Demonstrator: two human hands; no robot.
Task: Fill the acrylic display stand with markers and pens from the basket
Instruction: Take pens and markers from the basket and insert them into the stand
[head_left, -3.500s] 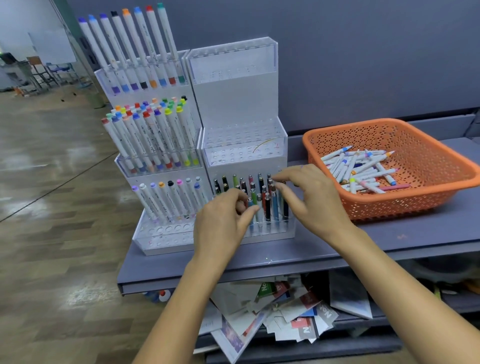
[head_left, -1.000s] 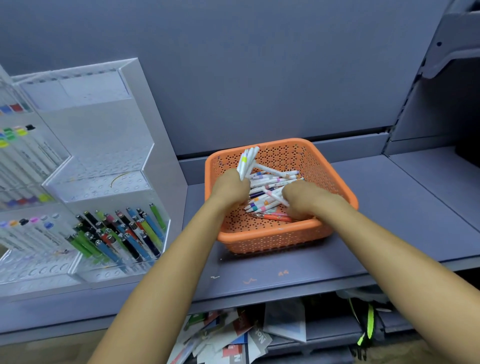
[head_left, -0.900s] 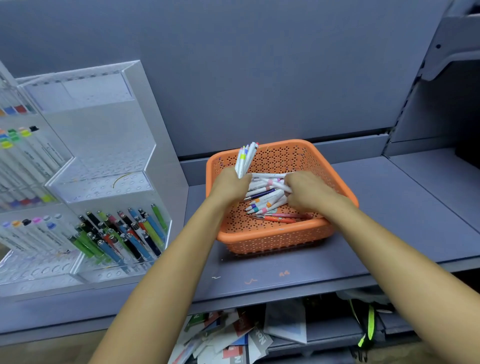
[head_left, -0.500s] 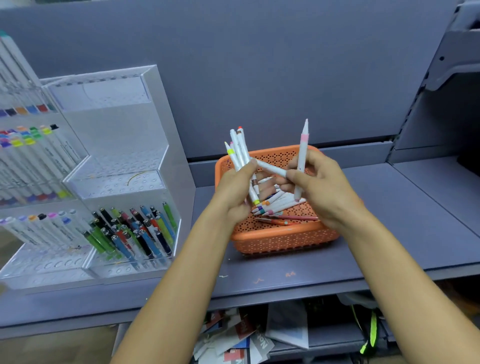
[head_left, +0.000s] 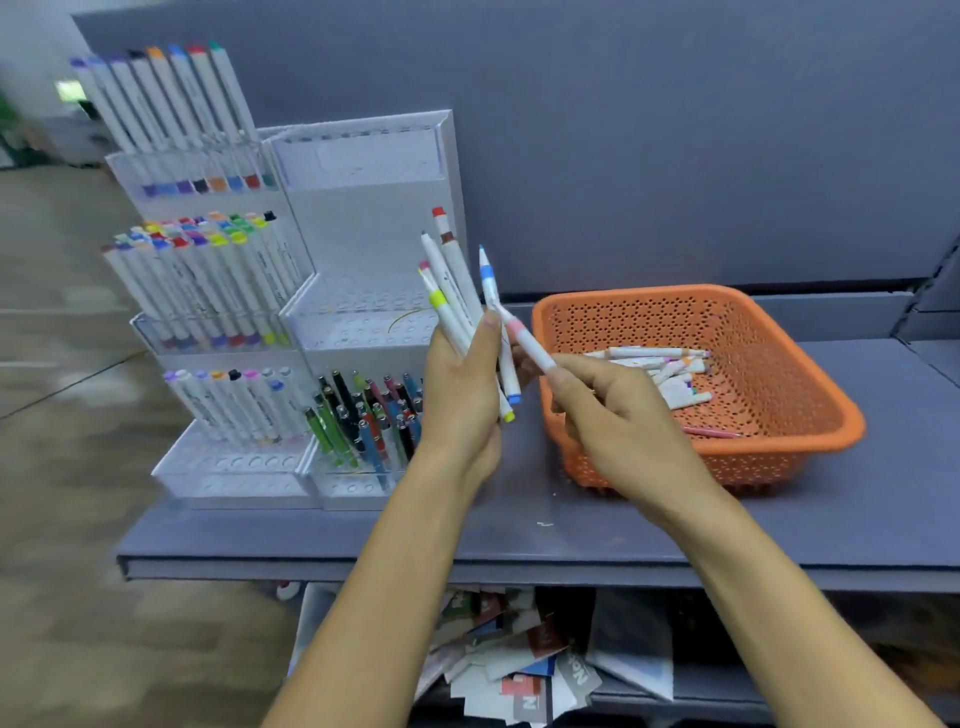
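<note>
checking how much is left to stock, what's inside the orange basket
Inside the orange basket lies a loose pile of white markers and one thin pink pen. The right hand covers its near left corner, so anything there cannot be seen.

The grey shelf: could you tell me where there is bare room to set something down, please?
Bare: the front strip of the shelf before the acrylic stand and basket, and the patch right of the basket. Crowded: between stand and basket, where left hand and right hand hold markers.
</note>
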